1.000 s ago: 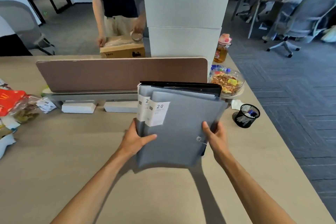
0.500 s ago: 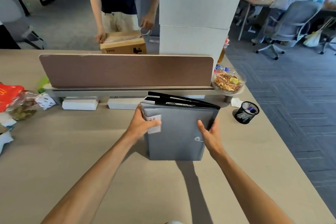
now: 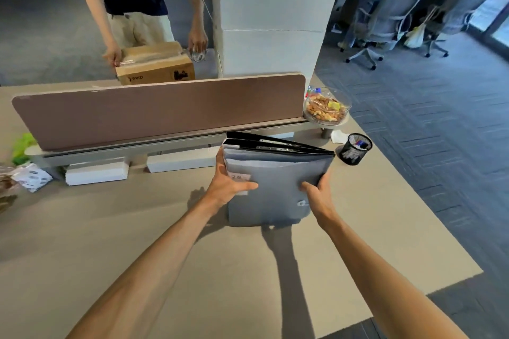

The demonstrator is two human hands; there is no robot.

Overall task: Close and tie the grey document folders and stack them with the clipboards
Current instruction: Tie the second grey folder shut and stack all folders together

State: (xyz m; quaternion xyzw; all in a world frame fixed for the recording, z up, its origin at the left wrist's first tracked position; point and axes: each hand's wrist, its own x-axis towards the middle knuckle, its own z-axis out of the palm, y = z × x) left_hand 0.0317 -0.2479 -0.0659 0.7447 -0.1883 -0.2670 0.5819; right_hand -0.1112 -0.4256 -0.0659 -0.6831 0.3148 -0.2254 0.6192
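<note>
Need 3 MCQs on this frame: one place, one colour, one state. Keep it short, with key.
1. Where is the black mesh pen cup relative to the held stack?
A. to its right on the desk
B. to its left on the desk
C. on the floor

2. What colour is the front folder in the stack?
A. red
B. grey
C. green

3. How is the stack held?
A. lying flat, untouched
B. by the left hand only
C. upright on edge, a hand at each side

Key:
1 A: the cup stands on the desk right of the stack.
2 B: its face is grey.
3 C: left hand and right hand grip opposite edges, with black clipboards behind.
</note>
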